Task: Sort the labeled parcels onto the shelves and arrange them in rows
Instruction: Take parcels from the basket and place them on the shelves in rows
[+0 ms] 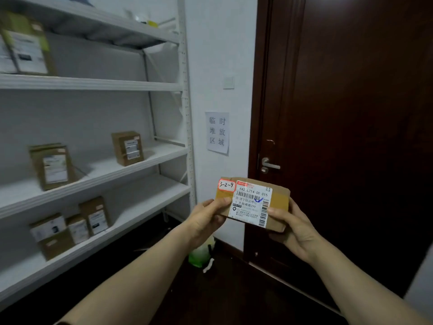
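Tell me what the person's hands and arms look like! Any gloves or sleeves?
No gloves. The left hand and right hand are both bare, with no rings in sight, and no watch or band shows at either wrist. The left arm and right arm are bare too: no sleeve shows on the parts in view.
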{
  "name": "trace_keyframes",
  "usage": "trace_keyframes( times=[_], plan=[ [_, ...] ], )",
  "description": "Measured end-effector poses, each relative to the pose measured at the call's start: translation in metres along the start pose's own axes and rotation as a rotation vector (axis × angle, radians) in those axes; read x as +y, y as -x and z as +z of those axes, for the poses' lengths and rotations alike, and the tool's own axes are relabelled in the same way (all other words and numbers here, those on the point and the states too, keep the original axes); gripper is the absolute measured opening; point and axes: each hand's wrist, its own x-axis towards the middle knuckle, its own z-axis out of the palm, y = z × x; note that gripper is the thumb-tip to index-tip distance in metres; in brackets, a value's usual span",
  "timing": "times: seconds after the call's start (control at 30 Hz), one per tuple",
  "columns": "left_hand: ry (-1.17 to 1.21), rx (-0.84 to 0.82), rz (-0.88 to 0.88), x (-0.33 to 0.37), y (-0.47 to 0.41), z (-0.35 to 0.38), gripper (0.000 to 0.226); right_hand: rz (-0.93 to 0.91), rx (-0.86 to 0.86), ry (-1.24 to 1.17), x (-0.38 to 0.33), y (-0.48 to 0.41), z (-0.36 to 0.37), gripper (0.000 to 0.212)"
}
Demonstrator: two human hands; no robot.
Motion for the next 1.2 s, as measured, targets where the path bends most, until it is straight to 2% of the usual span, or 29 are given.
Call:
trace_keyframes(
  times=[0.07, 0.23, 0.37, 0.57, 0.63, 0.73, 0.8, 0.93, 0.97, 1.07, 1.2],
  plan=[
    [0.024, 0.061, 0.023, 0.007, 0.003, -0.017, 0.068, 0.029, -0.03, -0.023, 0.007, -0.015, 0.02, 0.071],
    [-0.034, 0.115, 0.055, 0.038, 0.001, -0.061, 0.043, 0.043, -0.092, -0.02, 0.019, -0.06, 0.068, 0.076],
    [-0.087, 0.171, 0.079, 0.065, -0.015, -0.107, 0.047, 0.024, -0.163, -0.032, 0.022, -0.109, 0.113, 0.066],
    [-0.098, 0.245, 0.129, 0.112, -0.044, -0.186, 0.045, 0.037, -0.247, -0.034, 0.036, -0.18, 0.187, 0.07],
    [-0.142, 0.258, 0.124, 0.125, -0.057, -0.212, 0.053, 0.036, -0.246, -0.022, 0.042, -0.203, 0.206, 0.078],
    [-0.152, 0.282, 0.115, 0.135, -0.077, -0.243, 0.061, 0.061, -0.236, -0.03, 0.051, -0.24, 0.228, 0.073],
    [-0.142, 0.317, 0.11, 0.139, -0.09, -0.26, 0.053, 0.079, -0.243, -0.021, 0.058, -0.262, 0.24, 0.074],
    [-0.111, 0.393, 0.104, 0.147, -0.124, -0.288, 0.019, 0.086, -0.282, -0.012, 0.066, -0.307, 0.256, 0.074],
    [-0.11, 0.414, 0.109, 0.149, -0.136, -0.295, 0.019, 0.096, -0.296, -0.018, 0.07, -0.324, 0.258, 0.072],
    [-0.113, 0.456, 0.109, 0.153, -0.16, -0.308, 0.04, 0.128, -0.292, -0.033, 0.079, -0.361, 0.264, 0.061],
    [-0.089, 0.553, 0.12, 0.154, -0.201, -0.326, 0.041, 0.201, -0.34, -0.029, 0.094, -0.423, 0.268, 0.062]
  ],
)
